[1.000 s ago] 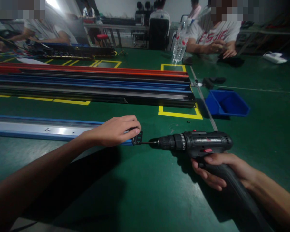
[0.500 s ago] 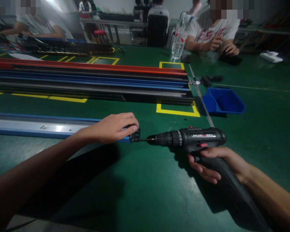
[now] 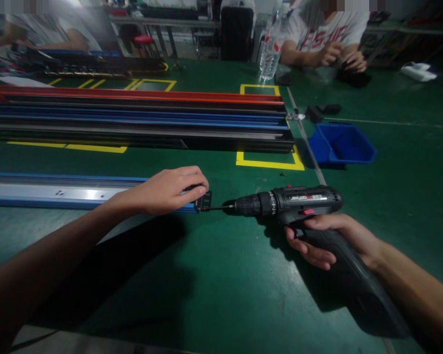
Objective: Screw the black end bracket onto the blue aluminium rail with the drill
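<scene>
A long blue and silver rail (image 3: 59, 192) lies across the green table (image 3: 221, 275). My left hand (image 3: 170, 189) rests curled over its right end and presses a small black end bracket (image 3: 204, 201) against it. My right hand (image 3: 327, 241) grips the handle of a black cordless drill (image 3: 302, 204). The drill lies level and points left. Its bit tip touches the black bracket at the rail's end.
A stack of long red, blue and black rails (image 3: 140, 118) lies further back. A blue plastic bin (image 3: 341, 144) sits to the right of it. A water bottle (image 3: 269, 51) stands at the far side, where other people sit. Yellow tape squares mark the table.
The drill and my right hand have slid a little to the left, closer to the rail's end. My left hand stays on the rail end. The view has tipped slightly downward.
</scene>
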Demonstrator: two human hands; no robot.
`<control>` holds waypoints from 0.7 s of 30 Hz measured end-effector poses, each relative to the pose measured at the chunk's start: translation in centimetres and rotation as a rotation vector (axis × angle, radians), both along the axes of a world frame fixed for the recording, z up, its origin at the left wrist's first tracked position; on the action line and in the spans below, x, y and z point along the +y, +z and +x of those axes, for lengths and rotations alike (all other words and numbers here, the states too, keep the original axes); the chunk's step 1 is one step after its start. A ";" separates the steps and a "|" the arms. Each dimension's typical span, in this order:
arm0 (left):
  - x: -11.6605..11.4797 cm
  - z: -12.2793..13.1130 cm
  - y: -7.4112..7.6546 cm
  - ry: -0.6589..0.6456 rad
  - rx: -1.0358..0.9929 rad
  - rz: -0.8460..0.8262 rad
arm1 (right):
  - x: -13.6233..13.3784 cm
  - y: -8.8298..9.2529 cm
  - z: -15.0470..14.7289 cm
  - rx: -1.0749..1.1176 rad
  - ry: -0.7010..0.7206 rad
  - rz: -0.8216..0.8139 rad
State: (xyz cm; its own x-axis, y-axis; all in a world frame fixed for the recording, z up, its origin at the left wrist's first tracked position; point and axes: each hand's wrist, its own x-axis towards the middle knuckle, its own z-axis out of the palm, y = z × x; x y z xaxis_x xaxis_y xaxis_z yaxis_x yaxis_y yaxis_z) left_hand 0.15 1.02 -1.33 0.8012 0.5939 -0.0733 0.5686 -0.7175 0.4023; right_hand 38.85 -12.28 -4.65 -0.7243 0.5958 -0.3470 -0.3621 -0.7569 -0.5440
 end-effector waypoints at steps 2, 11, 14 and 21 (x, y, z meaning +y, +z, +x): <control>0.0 0.0 0.0 -0.006 -0.003 0.000 | 0.0 -0.1 0.0 0.006 -0.002 0.004; 0.1 -0.2 0.0 -0.012 -0.008 -0.008 | 0.0 0.2 -0.3 -0.004 -0.004 -0.003; 0.1 -0.2 0.0 -0.011 -0.008 -0.008 | 0.0 0.2 -0.2 -0.001 0.002 0.008; -0.1 0.0 0.2 -0.008 0.002 -0.001 | 0.0 0.0 -0.2 -0.029 0.003 0.013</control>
